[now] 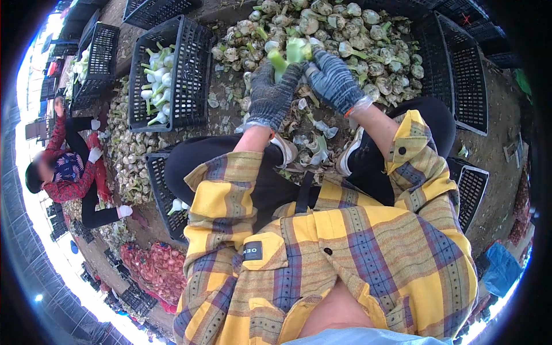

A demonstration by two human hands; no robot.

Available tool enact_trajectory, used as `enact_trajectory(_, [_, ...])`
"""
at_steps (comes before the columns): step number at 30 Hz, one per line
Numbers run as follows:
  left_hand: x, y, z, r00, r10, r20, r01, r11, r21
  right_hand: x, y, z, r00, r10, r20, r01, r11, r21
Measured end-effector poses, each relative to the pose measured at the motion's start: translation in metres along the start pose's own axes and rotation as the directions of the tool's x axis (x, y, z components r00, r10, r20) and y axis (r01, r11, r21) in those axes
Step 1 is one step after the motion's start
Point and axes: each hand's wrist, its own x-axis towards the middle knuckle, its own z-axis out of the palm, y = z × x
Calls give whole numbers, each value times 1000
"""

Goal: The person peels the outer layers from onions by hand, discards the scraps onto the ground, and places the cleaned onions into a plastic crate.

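Note:
Both my hands wear grey striped knit gloves and meet in front of the garlic heap [368, 46]. My left hand [270, 95] is wrapped round a garlic bulb [279, 68], its cut green stem pointing up. Fingers of my right hand [333, 80] pinch a pale green piece of garlic skin [298, 50] beside the stem. Much of the bulb is hidden by the gloves. Loose peelings [319, 149] litter the ground between my shoes, below the hands.
On the left stands a black crate [198, 75] holding peeled white garlic. Another black crate [463, 86] is at right. A person in a red patterned top [69, 167] sits at far left, near more garlic [129, 155] and red net sacks [155, 270].

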Motion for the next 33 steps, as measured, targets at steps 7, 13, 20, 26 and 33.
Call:
enact_trajectory(7, [12, -9, 0, 928, -332, 170, 356, 651, -670, 6, 12, -13, 983, 7, 182, -12, 999, 29])
enact_trajectory(13, [11, -16, 7, 851, -425, 309, 490, 428, -760, -1, -21, -24, 940, 208, 272, -295, 895, 334])
enact_trajectory(20, [14, 13, -14, 818, -555, 154, 415, 383, -825, 11, 22, -23, 864, 450, 226, -292, 81, 953])
enact_trajectory(26, [20, 1, -22, 866, -500, 14, 326, 544, -773, -9, 111, 23, 789, -144, 597, -76, 942, 328])
enact_trajectory(33, [16, -14, -6, 967, 233, -104, -253, 929, -270, -17, 5, -25, 959, 21, 282, 45, 973, -225])
